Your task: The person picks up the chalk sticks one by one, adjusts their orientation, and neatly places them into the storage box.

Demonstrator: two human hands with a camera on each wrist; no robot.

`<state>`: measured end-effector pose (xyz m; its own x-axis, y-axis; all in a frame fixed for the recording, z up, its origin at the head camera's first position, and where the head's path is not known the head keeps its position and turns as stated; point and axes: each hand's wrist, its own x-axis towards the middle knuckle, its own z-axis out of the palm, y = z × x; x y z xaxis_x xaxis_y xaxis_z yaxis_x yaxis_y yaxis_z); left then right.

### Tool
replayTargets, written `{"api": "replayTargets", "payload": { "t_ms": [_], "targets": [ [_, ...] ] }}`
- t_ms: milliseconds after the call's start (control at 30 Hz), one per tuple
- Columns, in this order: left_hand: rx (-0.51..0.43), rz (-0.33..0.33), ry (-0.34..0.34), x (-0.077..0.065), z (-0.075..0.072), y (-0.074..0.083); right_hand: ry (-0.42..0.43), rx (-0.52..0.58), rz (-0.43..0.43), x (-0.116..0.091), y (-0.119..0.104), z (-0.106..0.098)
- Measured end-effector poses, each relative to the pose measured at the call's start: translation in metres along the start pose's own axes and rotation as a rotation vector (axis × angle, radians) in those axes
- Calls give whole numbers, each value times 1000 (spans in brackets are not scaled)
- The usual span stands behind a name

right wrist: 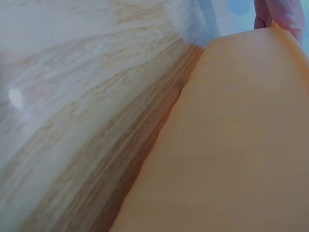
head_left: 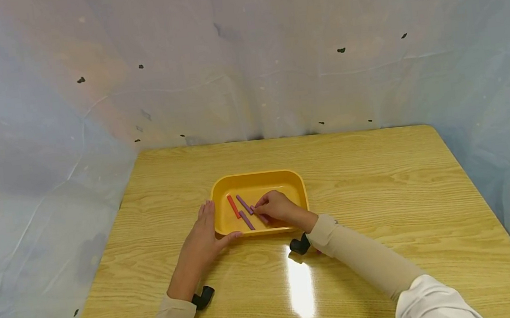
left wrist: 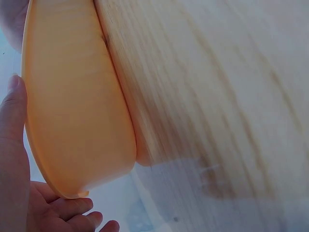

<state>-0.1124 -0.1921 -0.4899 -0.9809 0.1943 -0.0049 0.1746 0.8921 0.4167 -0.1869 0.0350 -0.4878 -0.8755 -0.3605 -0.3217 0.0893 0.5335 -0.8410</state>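
A yellow-orange tray [head_left: 257, 175] with rounded corners sits on the table. Inside lie a red stick [head_left: 233, 206] and several purple sticks, one [head_left: 244, 205] near the middle and another [head_left: 247, 221] closer to the front wall. My left hand [head_left: 203, 238] rests around the tray's front left corner, fingers along the left side and thumb along the front rim. In the left wrist view its thumb [left wrist: 15, 101] touches the rim. Reaching over the front right of the tray, my right hand [head_left: 279, 207] pinches a purple stick [head_left: 260, 215], partly hidden under the fingers.
The wooden table [head_left: 380, 176] extends around the tray, with a bright reflection in front. A black wrist mount [head_left: 300, 244] hangs below the right wrist, another [head_left: 203, 297] beside the left. Pale plastic sheeting [head_left: 245, 76] hangs behind the table and at its sides.
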Motion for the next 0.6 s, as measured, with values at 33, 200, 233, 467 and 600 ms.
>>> {"api": "replayTargets", "payload": {
  "t_ms": [33, 200, 233, 467, 600],
  "targets": [
    [-2, 0, 0, 0, 0, 0, 3, -7, -1, 1, 1, 1],
    [-7, 2, 0, 0, 0, 0, 20, -37, -14, 1, 0, 2],
    [-8, 2, 1, 0, 0, 0, 21, -37, -12, 0, -1, 2],
    [-8, 1, 0, -1, -1, 1, 22, -33, -6, -1, -1, 1],
    [-6, 0, 0, -1, -1, 1, 17, -23, 4, -1, -2, 1]
  ]
}}
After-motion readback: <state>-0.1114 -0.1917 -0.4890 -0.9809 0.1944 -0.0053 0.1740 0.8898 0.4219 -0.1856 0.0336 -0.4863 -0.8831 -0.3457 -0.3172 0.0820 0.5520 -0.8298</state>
